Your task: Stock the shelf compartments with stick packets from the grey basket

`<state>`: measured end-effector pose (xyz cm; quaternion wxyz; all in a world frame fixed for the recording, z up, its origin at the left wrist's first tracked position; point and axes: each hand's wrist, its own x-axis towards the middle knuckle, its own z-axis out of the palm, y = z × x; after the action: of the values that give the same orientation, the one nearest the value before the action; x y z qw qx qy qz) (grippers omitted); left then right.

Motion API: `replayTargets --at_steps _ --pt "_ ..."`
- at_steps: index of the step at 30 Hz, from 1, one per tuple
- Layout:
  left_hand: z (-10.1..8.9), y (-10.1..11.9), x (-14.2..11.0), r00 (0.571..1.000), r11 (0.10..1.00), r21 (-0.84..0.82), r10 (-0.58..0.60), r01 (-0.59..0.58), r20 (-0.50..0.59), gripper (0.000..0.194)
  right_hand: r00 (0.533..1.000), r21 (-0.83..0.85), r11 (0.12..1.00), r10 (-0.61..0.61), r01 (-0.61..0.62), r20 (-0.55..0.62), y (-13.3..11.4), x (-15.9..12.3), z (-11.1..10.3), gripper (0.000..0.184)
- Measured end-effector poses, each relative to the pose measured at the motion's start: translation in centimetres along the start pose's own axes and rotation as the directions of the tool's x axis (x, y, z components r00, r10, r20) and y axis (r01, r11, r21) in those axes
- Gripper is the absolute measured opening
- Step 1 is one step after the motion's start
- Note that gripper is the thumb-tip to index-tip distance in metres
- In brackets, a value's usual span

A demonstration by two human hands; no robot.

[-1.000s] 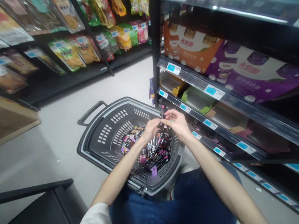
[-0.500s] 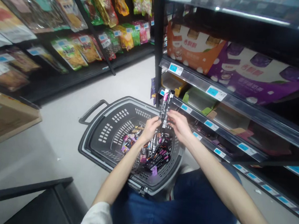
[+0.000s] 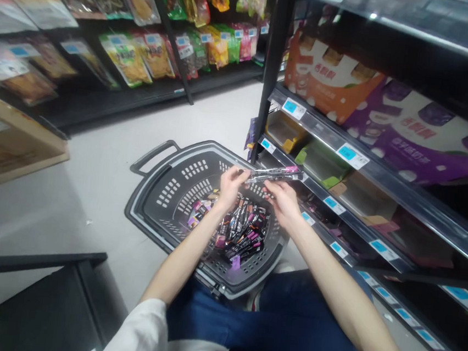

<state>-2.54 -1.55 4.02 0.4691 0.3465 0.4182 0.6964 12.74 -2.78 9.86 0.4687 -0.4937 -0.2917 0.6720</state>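
Over the basket (image 3: pixel 154 206), toward its right side: a few slim dark packets (image 3: pixel 275 174) with pink near one end are held up, lying nearly level, their far ends reaching across the front of the lower shelving.

Left hand (image 3: pixel 232 186): the left ends of the packets are pinched between thumb and fingers, which are closed on them.

Right hand (image 3: pixel 284 201): its fingers are loosely curled and partly spread at the packets' lower edge; whether any hold is taken by them cannot be told.

Basket floor: a jumbled pile of similar packets (image 3: pixel 249 226) is gathered below the hands, with a purple slip (image 3: pixel 236 262) at its near edge.

Basket handle (image 3: pixel 153 152): it is stretched outward at the far left.

Near side: the basket is set just before blue trousers (image 3: pixel 311 315).

Right shelving: an opened yellow carton (image 3: pixel 290 144) and a green carton (image 3: pixel 333 182) are placed side by side; above them, an orange box (image 3: pixel 329 82) and a purple box (image 3: pixel 411 143) are stacked next to each other.

Left rack: bagged snacks (image 3: pixel 125 60) are displayed in rows, and a cardboard box (image 3: pixel 17 149) is seen below.
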Motion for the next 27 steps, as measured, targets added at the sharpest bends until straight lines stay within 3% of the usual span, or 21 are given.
replayTargets --at_steps 6,12,23,27 --pt "-0.26 0.43 0.32 0.999 1.0 -0.023 0.011 -0.012 -0.034 0.023 0.999 0.021 0.999 0.028 -0.028 0.015 -0.27 0.0 0.18 0.026" --pt "-0.56 0.72 0.59 0.992 0.993 -0.004 0.115 -0.116 -0.048 0.018 0.999 -0.037 0.998 0.041 -0.041 0.011 0.17 0.12 0.04 0.029" --pt "0.13 0.31 0.17 0.999 0.997 -0.074 0.008 -0.01 -0.032 0.04 0.996 -0.051 0.998 -0.022 0.027 0.092 0.65 0.39 -0.13 0.043" --pt "0.27 0.14 0.05 1.0 0.998 -0.067 -0.009 0.007 -0.025 0.045 0.997 -0.063 0.998 -0.008 0.014 0.081 0.58 0.33 -0.21 0.041"
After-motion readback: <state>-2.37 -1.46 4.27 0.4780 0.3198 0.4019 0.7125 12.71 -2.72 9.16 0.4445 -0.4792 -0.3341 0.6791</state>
